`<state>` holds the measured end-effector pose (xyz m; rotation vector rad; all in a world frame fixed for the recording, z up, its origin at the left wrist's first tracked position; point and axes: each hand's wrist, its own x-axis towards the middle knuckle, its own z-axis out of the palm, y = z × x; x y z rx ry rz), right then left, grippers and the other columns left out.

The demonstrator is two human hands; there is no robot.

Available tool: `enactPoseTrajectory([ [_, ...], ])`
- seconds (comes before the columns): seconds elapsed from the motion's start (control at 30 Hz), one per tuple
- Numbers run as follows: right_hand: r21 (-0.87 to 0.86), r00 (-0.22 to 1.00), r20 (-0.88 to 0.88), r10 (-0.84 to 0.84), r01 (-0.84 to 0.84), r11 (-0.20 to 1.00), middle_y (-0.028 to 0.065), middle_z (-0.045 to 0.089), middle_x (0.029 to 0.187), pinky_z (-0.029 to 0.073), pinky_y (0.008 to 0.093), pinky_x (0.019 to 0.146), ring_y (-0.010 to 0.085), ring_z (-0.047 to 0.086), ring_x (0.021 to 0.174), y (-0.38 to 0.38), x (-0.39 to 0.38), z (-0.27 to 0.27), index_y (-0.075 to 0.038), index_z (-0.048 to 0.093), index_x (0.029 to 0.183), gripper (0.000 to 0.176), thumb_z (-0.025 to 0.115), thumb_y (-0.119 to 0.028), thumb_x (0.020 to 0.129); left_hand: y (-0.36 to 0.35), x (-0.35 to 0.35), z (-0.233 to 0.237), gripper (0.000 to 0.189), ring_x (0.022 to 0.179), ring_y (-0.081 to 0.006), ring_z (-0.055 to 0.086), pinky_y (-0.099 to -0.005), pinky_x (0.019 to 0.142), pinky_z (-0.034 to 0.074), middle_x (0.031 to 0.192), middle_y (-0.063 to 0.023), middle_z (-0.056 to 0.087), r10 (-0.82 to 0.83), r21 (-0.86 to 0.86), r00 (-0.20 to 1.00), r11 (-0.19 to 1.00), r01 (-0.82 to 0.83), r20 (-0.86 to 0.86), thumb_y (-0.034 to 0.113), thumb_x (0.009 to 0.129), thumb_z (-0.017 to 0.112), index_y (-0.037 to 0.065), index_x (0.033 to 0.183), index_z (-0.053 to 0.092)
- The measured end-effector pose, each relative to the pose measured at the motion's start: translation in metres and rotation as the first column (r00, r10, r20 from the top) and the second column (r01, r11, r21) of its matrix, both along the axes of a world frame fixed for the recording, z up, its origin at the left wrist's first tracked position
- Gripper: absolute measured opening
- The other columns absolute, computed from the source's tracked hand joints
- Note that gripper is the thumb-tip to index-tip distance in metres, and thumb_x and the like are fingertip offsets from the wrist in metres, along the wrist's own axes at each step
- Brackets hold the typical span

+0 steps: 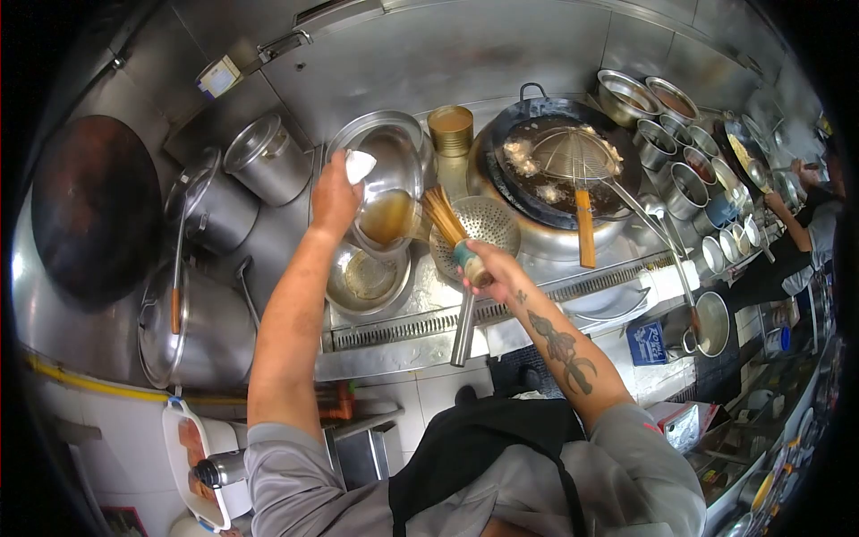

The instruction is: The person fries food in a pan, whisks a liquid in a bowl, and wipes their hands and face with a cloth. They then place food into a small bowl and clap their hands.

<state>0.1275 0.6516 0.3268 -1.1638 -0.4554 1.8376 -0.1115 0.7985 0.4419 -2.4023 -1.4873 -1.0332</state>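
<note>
My left hand is closed at the rim of a metal bowl, with a white cloth at its fingers. The bowl leans towards me, and brown liquid is pooled at its lower side. In my right hand is a bamboo wok brush, gripped by its wrapped end, bristles pointing at the bowl. Under the brush lies a perforated strainer, its handle reaching over the counter's front edge. Another metal bowl sits below the tilted one.
Right of my hands, a wok holds dark oil and frying pieces, with a wire skimmer across it. A tin can stands behind. Lidded pots line the left. Another person's arm shows far right.
</note>
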Motion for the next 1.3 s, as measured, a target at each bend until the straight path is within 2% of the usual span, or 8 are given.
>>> enactPoseTrajectory([
  [0.2, -0.12, 0.968, -0.226, -0.108, 0.083, 0.989, 0.0088, 0.058, 0.074, 0.042, 0.0296, 0.044, 0.0198, 0.055, 0.056, 0.029, 0.007, 0.002, -0.01, 0.049, 0.1, 0.032, 0.044, -0.041, 0.093, -0.018, 0.008, 0.025, 0.053, 0.092, -0.0383, 0.056, -0.0441, 0.075, 0.047, 0.101, -0.0178, 0.057, -0.089, 0.081, 0.994, 0.992, 0.094, -0.061, 0.004, 0.069, 0.069, 0.006, 0.116, 0.044],
  [0.3, -0.127, 0.924, -0.355, -0.14, 0.1, 0.987, 0.0092, 0.058, 0.073, 0.042, 0.0291, 0.045, 0.0202, 0.055, 0.056, 0.044, 0.01, 0.001, -0.008, 0.048, 0.1, 0.034, 0.043, -0.041, 0.093, -0.025, 0.011, 0.034, 0.055, 0.092, -0.0373, 0.056, -0.0435, 0.075, 0.047, 0.099, -0.0165, 0.056, -0.084, 0.114, 0.993, 0.989, 0.093, -0.081, 0.003, 0.068, 0.07, 0.007, 0.117, 0.044],
  [0.43, -0.12, 0.848, -0.503, -0.167, 0.123, 0.985, 0.011, 0.055, 0.075, 0.042, 0.029, 0.046, 0.0211, 0.054, 0.059, 0.052, 0.013, 0.008, -0.006, 0.047, 0.1, 0.035, 0.04, -0.04, 0.094, -0.041, 0.015, 0.05, 0.056, 0.085, -0.035, 0.056, -0.0427, 0.07, 0.047, 0.09, -0.0146, 0.054, -0.136, 0.135, 0.967, 0.976, 0.168, -0.214, 0.002, 0.066, 0.069, 0.007, 0.116, 0.044],
  [0.6, -0.102, 0.77, -0.619, -0.155, 0.116, 0.988, 0.0121, 0.053, 0.078, 0.042, 0.0283, 0.046, 0.0213, 0.054, 0.063, 0.067, 0.018, 0.003, -0.005, 0.045, 0.1, 0.034, 0.04, -0.038, 0.094, -0.082, 0.026, 0.044, 0.053, 0.075, -0.0293, 0.055, -0.0399, 0.064, 0.047, 0.081, -0.0115, 0.05, -0.304, 0.084, 0.853, 0.925, 0.371, -0.425, -0.001, 0.065, 0.062, 0.008, 0.115, 0.046],
  [0.73, -0.056, 0.761, -0.637, -0.123, 0.113, 0.992, 0.0126, 0.053, 0.081, 0.041, 0.0278, 0.047, 0.0214, 0.054, 0.064, 0.062, 0.018, 0.002, -0.005, 0.044, 0.1, 0.034, 0.04, -0.038, 0.094, -0.095, 0.026, 0.043, 0.047, 0.071, -0.0264, 0.054, -0.0379, 0.061, 0.046, 0.078, -0.0091, 0.048, -0.344, 0.116, 0.812, 0.889, 0.444, -0.472, -0.002, 0.066, 0.058, 0.006, 0.112, 0.048],
  [1.13, -0.017, 0.804, -0.587, -0.098, 0.109, 0.994, 0.0135, 0.053, 0.08, 0.041, 0.0277, 0.047, 0.0224, 0.053, 0.064, 0.054, 0.002, 0.017, -0.006, 0.044, 0.1, 0.033, 0.042, -0.038, 0.093, -0.11, -0.001, 0.056, 0.05, 0.073, -0.0277, 0.055, -0.0389, 0.063, 0.046, 0.08, -0.0097, 0.048, -0.302, 0.147, 0.862, 0.91, 0.388, -0.408, -0.003, 0.066, 0.061, 0.007, 0.113, 0.047],
  [1.23, -0.014, 0.817, -0.571, -0.081, 0.09, 0.996, 0.0131, 0.053, 0.08, 0.041, 0.0279, 0.046, 0.0219, 0.053, 0.063, 0.052, -0.002, 0.019, -0.006, 0.044, 0.101, 0.033, 0.043, -0.038, 0.093, -0.11, -0.01, 0.055, 0.053, 0.078, -0.0314, 0.056, -0.0409, 0.068, 0.046, 0.086, -0.012, 0.051, -0.217, 0.135, 0.937, 0.956, 0.261, -0.275, 0.0, 0.065, 0.066, 0.006, 0.114, 0.047],
  [1.3, -0.034, 0.867, -0.488, -0.102, 0.098, 0.995, 0.0126, 0.054, 0.078, 0.041, 0.0283, 0.046, 0.0216, 0.054, 0.062, 0.049, -0.004, 0.019, -0.006, 0.045, 0.102, 0.033, 0.043, -0.038, 0.093, -0.103, -0.021, 0.048, 0.055, 0.085, -0.0339, 0.056, -0.0406, 0.074, 0.046, 0.094, -0.0146, 0.054, -0.166, 0.14, 0.984, 0.975, 0.174, -0.064, 0.0, 0.066, 0.068, 0.005, 0.116, 0.046],
])
